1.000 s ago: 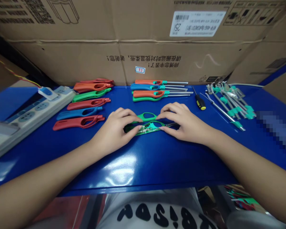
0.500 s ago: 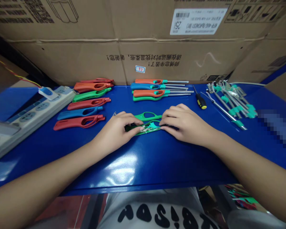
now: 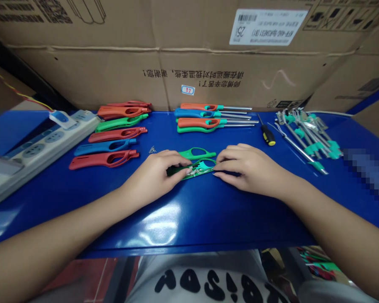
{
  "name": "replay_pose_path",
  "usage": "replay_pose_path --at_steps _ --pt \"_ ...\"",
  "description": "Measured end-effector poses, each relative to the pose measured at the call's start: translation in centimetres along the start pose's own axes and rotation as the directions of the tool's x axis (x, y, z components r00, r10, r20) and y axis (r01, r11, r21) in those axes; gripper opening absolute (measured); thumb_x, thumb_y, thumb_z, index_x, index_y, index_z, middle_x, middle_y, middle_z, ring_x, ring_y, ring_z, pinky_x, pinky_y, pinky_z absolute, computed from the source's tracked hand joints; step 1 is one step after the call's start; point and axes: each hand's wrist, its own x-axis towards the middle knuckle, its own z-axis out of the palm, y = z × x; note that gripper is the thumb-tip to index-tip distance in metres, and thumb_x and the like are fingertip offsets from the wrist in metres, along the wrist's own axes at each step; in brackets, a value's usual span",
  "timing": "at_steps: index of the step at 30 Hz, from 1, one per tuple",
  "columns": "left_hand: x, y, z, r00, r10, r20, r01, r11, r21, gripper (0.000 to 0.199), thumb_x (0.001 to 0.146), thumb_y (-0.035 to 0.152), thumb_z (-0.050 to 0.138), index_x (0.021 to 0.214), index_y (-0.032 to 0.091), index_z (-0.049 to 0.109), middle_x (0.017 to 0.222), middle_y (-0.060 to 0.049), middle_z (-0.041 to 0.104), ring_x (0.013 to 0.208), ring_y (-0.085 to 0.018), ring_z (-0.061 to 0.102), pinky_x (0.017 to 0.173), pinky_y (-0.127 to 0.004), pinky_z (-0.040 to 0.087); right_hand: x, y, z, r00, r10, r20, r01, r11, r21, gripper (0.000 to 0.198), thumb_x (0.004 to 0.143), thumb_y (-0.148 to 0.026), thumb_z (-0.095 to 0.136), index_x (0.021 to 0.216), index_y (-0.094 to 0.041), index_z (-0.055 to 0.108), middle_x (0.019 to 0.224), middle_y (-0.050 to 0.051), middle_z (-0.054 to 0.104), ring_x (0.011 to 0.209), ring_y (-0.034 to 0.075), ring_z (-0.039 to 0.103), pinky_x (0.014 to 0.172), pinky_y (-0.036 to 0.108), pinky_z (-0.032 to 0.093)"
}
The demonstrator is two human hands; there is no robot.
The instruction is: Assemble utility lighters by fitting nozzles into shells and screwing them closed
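Note:
An opened green lighter shell half (image 3: 189, 177) lies on the blue table between my hands, with a teal trigger (image 3: 204, 165), white wires and small metal parts inside. My left hand (image 3: 162, 170) has its thumb and fingers closed around the shell's left end, covering that part. My right hand (image 3: 244, 166) pinches at the right end, by the wires and trigger; its fingertips hide the exact contact. Just behind lies the matching green shell half (image 3: 199, 153), with a finger loop. Several small screws (image 3: 152, 150) rest beyond my left hand.
Red, blue and green lighter shells (image 3: 104, 160) lie at left, beside a power strip (image 3: 34, 151). Assembled lighters (image 3: 202, 123) line the back. A screwdriver (image 3: 267, 134) and a pile of metal lighter tubes (image 3: 312, 132) are at right. A cardboard box (image 3: 113, 80) walls the back.
My right hand has shifted slightly right and its fingers have eased back, exposing more of the shell's right end. My left hand keeps its hold. The camera view has moved slightly.

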Motion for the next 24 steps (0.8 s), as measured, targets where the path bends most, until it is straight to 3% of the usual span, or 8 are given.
replay_pose_path --at_steps 6,16,24 --pt "-0.11 0.14 0.06 1.0 0.017 0.005 -0.017 1.0 0.002 0.018 0.094 0.027 0.063 0.104 0.018 0.075 0.102 -0.005 0.076 0.095 -0.021 0.069 0.089 -0.034 0.053 0.01 0.12 -0.15 0.998 -0.02 -0.052 0.022 0.999 0.035 0.018 0.097 -0.028 0.06 0.098 -0.02 0.076 0.099 0.006 0.075 0.088 0.019 0.066 0.078 0.035 0.046" --pt "-0.11 0.11 0.08 1.0 0.014 -0.009 -0.014 1.0 0.005 0.019 0.094 0.028 0.061 0.105 0.02 0.075 0.101 -0.006 0.076 0.093 -0.021 0.07 0.086 -0.034 0.054 0.04 -0.49 0.0 1.0 -0.011 0.002 0.011 1.0 0.003 0.021 0.098 -0.029 0.058 0.096 -0.019 0.076 0.1 0.009 0.072 0.089 0.022 0.065 0.08 0.038 0.051" --pt "-0.16 0.11 0.04 1.0 0.016 0.002 -0.016 1.0 0.001 0.02 0.095 0.028 0.061 0.105 0.018 0.076 0.102 -0.006 0.075 0.093 -0.021 0.07 0.087 -0.035 0.055 -0.08 -0.14 -0.18 0.999 0.022 -0.024 -0.018 0.991 0.131 0.02 0.098 -0.028 0.058 0.099 -0.021 0.077 0.1 0.007 0.075 0.09 0.021 0.067 0.081 0.036 0.054"
